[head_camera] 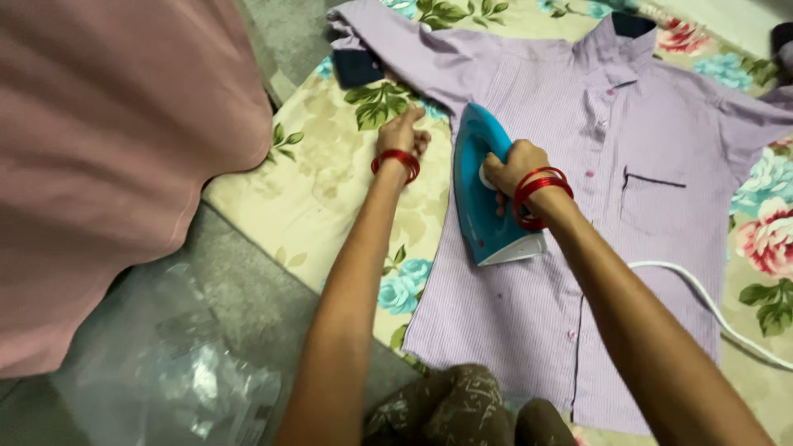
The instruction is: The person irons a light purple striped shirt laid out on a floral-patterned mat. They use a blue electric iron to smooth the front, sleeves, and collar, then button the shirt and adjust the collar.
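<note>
A lilac striped shirt (570,190) lies spread flat, front up, on a cream floral sheet (330,190) printed with green leaves and blue and pink roses. Its collar points to the top of the view, one sleeve stretches to the upper left with a dark cuff lining showing, and a chest pocket edged in dark thread sits on the right side.

The right hand (514,165) is clamped around the handle of a teal iron (483,198) — its white soleplate edge shows at the near end, and its pointed nose faces away from the person. The iron rests on the shirt's left front panel, just beside the side seam. Red bangles (537,194) circle the right wrist. A white cord (710,306) trails from behind the right forearm across the shirt and off the sheet's right edge.

The left hand (403,132) is closed with fingers curled together, pressing down on the shirt's edge near the armpit, just beside the iron's nose (whether it pinches the fabric or only presses it, I cannot tell). It wears red bangles too.

At the left, a large fold of pink cloth (116,149) fills the view — below it lies crumpled clear plastic (173,363) on a grey floor (248,281). The person's knees, in dark patterned fabric (454,409), show at the bottom edge.
</note>
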